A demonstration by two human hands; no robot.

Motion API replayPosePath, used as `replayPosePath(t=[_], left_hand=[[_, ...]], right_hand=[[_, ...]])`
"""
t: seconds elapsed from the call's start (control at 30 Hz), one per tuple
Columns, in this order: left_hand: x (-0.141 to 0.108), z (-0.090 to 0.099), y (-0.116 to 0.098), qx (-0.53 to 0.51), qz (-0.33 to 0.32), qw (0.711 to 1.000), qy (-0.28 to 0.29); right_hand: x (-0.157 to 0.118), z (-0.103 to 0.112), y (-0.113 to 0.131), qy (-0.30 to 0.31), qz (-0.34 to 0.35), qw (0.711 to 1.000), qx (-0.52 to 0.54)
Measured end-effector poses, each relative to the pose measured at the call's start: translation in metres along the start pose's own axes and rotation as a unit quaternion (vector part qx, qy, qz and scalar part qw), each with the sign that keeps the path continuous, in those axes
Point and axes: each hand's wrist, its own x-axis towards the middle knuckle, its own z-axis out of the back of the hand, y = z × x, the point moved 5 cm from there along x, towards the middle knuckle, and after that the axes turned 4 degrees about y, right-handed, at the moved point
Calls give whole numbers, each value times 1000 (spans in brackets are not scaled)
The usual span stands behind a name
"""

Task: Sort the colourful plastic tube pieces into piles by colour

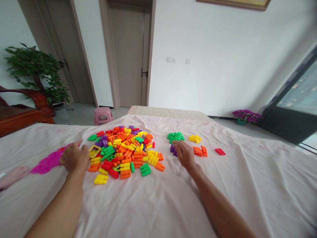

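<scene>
A large mixed heap of colourful plastic pieces (123, 148) lies on the cloth-covered table. At its left edge is my left hand (75, 157), over a magenta item (49, 162); its fingers are blurred and partly hidden. My right hand (183, 153) is at a small purple group (173, 150), fingers bent down, and I cannot make out whether they hold a piece. Just behind it sits a green group (175, 136). Further right are yellow pieces (195, 138), orange pieces (200, 151) and red pieces (220, 151), each colour apart.
A pale pink item (13, 178) lies at the table's left. Beyond the table (148, 208) stand a pink stool (103, 115), a wooden chair (24, 114), a leafy plant (37, 72) and a pot of purple flowers (246, 116).
</scene>
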Motion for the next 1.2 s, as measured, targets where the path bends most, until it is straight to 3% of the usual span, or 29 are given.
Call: replayPosePath(t=[0.1,0.23,0.43,0.63,0.8,0.97,1.1,1.2], left_hand=[[12,-12,23,-2,55,998,12],[21,-27,19,15,14,998,64],[28,-38,18,76,5,993,91],[28,-42,18,93,-1,991,98],[24,-38,14,95,-5,992,85],[21,-35,7,93,-14,993,72],[20,-32,-2,89,-47,994,47],[22,-35,-8,61,-96,993,45]], right_hand=[[-5,-42,60,160,102,982,22],[-21,-73,102,278,146,949,15],[-29,-80,107,317,102,941,-58],[-30,-77,99,296,106,949,3],[-4,-55,62,170,-39,981,83],[42,-21,-25,62,-188,976,91],[69,-12,-97,96,-282,955,-11],[81,-16,-128,139,-304,936,-111]])
